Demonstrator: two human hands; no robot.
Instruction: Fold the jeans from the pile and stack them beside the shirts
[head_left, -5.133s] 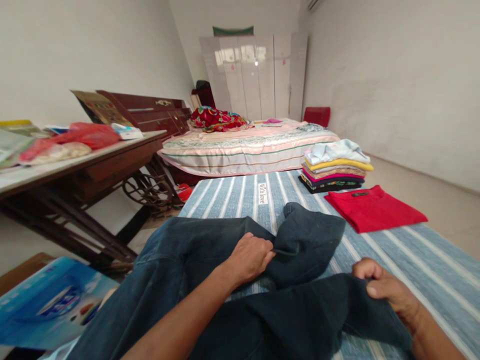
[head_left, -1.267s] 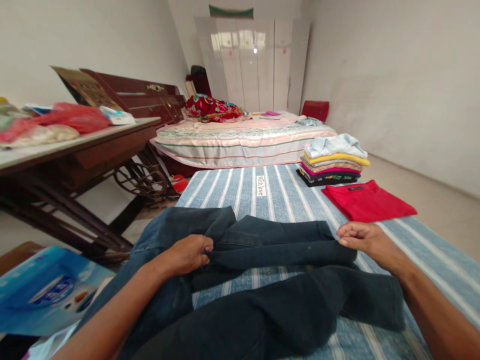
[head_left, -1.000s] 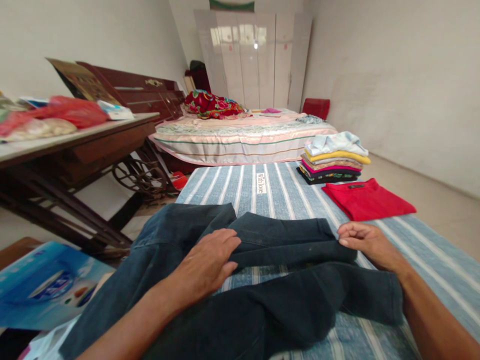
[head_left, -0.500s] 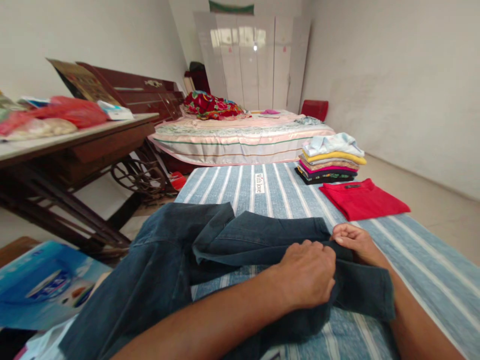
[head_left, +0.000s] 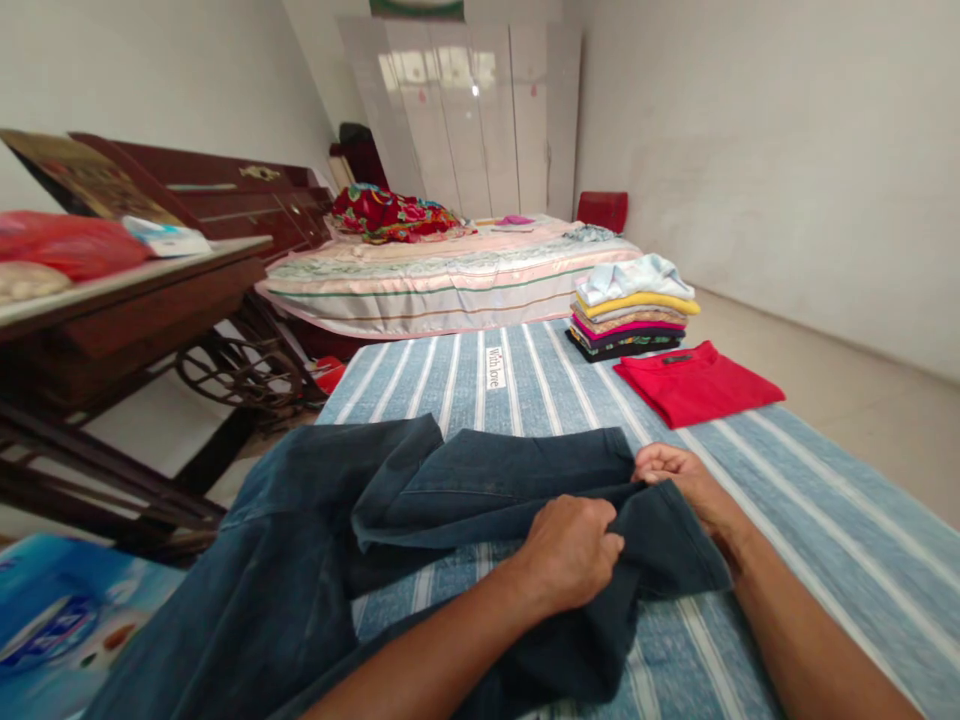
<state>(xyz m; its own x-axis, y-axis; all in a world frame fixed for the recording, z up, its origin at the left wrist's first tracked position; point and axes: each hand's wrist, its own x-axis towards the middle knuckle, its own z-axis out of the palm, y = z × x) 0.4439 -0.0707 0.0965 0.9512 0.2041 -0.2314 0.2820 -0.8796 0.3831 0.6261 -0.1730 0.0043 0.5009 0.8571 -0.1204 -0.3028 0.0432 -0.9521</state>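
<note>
A pair of dark blue jeans (head_left: 480, 475) lies spread over a blue-and-white striped mat (head_left: 525, 375). My left hand (head_left: 571, 548) is closed on the hem of the near trouser leg, lifting the cloth slightly. My right hand (head_left: 675, 475) is closed too, pinching the hem end of the far leg, which lies flat across the mat. The two hands sit close together at the leg ends, right of the middle.
A folded red shirt (head_left: 694, 393) and a stack of folded clothes (head_left: 630, 318) lie at the mat's far right. A bed (head_left: 442, 275) stands beyond, a wooden sewing table (head_left: 127, 320) at left, a blue printed bag (head_left: 52, 625) at lower left.
My left hand crossed from the jeans' waist side to the leg ends and gripped the near leg's hem. My right hand kept hold of the far leg. The view swung slightly right.
</note>
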